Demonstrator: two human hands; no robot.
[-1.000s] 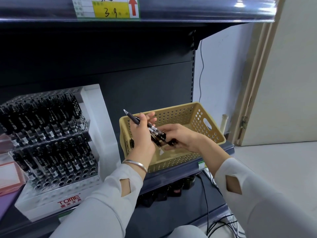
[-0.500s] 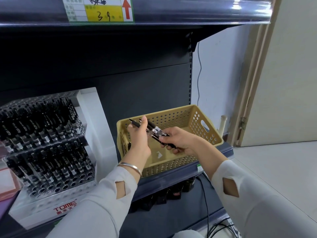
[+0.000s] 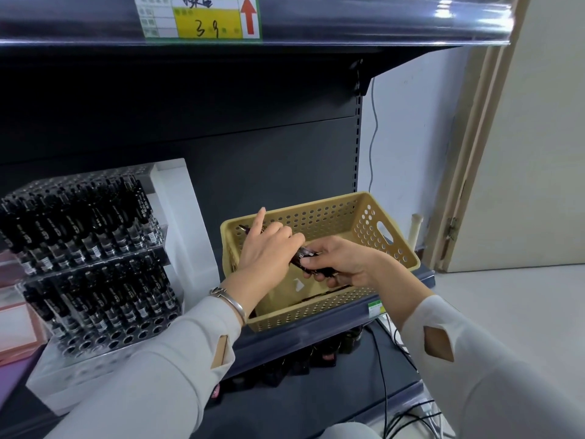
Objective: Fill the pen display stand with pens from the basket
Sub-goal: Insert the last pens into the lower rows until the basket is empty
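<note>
With front holes of the pen display stand unfilled, a bundle of black pens is clasped by the left hand and pinched by the right hand over the yellow basket, apparently gathered for loading.

On your shelf the pen display stand stands left of the basket, over which your left hand and right hand meet, both holding pens.

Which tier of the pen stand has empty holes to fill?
The lower tier: its front rows are open holes, while the upper tier looks packed with black pens.
</note>
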